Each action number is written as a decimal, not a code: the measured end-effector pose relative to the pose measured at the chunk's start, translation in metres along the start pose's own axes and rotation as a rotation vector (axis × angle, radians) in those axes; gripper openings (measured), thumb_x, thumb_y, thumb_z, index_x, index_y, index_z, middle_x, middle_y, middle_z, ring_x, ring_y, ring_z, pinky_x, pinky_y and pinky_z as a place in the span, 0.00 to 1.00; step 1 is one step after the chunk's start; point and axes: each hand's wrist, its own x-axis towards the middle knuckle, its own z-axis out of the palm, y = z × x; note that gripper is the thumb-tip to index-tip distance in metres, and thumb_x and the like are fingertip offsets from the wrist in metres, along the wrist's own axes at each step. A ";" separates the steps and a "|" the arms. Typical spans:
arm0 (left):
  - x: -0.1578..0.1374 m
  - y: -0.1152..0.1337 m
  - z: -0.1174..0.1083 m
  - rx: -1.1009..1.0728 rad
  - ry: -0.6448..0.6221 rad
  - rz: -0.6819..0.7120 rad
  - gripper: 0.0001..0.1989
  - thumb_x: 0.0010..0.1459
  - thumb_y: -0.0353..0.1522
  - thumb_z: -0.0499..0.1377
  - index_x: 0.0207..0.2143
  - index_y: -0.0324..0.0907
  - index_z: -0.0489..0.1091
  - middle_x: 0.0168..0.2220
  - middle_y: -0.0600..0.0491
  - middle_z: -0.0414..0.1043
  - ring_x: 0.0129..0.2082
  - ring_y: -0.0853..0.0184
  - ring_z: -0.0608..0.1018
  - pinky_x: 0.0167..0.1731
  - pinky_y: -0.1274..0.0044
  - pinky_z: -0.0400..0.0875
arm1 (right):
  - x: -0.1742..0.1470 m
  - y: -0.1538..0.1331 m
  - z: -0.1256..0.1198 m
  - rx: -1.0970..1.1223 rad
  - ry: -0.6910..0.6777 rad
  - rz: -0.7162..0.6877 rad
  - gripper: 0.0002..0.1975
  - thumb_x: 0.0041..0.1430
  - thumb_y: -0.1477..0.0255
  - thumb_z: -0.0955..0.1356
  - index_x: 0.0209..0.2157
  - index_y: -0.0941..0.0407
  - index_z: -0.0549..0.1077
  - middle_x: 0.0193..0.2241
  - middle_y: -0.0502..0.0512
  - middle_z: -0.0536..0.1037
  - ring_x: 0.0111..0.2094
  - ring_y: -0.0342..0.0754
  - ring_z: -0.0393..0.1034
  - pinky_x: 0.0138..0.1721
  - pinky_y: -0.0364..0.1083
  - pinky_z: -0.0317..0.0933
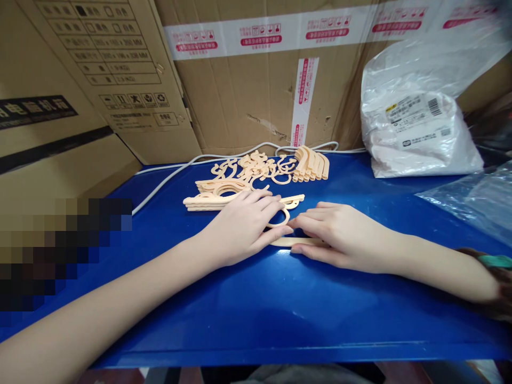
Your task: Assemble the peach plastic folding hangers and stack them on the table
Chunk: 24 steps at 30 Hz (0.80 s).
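Note:
A beige plastic hanger piece with a ring-shaped middle lies low over the blue table, between my two hands. My left hand is closed on its left part, fingers over the ring and thumb along the near side. From the right, my right hand pinches the straight bar between thumb and fingers; the fingers cover that end. Just behind my left hand, a stack of similar hanger pieces lies flat, partly hidden by the hand. Farther back are a loose heap of small hanger hooks and a row of curved hanger arms.
Cardboard boxes wall off the back and left of the blue table. A white cable runs along the back. At the back right stands a white plastic parcel bag, with clear plastic wrap nearer on the right.

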 end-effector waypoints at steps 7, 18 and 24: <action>0.003 -0.008 -0.016 0.193 0.152 -0.020 0.27 0.68 0.44 0.44 0.54 0.33 0.68 0.59 0.39 0.65 0.59 0.51 0.67 0.59 0.60 0.58 | -0.002 0.002 0.001 0.039 0.015 -0.006 0.15 0.67 0.63 0.62 0.45 0.58 0.72 0.35 0.56 0.78 0.33 0.49 0.70 0.35 0.47 0.57; -0.005 -0.105 -0.029 -0.284 0.343 -0.736 0.31 0.67 0.47 0.38 0.45 0.39 0.76 0.47 0.49 0.77 0.50 0.60 0.75 0.54 0.72 0.64 | -0.002 0.006 -0.002 0.106 -0.030 -0.005 0.17 0.68 0.62 0.60 0.48 0.58 0.71 0.40 0.58 0.79 0.37 0.50 0.72 0.39 0.49 0.60; -0.006 -0.114 -0.008 -0.339 0.059 -0.847 0.41 0.63 0.54 0.32 0.45 0.41 0.78 0.51 0.47 0.76 0.53 0.55 0.74 0.57 0.69 0.61 | -0.003 0.005 -0.002 0.100 -0.033 -0.006 0.17 0.68 0.62 0.60 0.47 0.58 0.72 0.38 0.57 0.79 0.36 0.50 0.72 0.38 0.48 0.60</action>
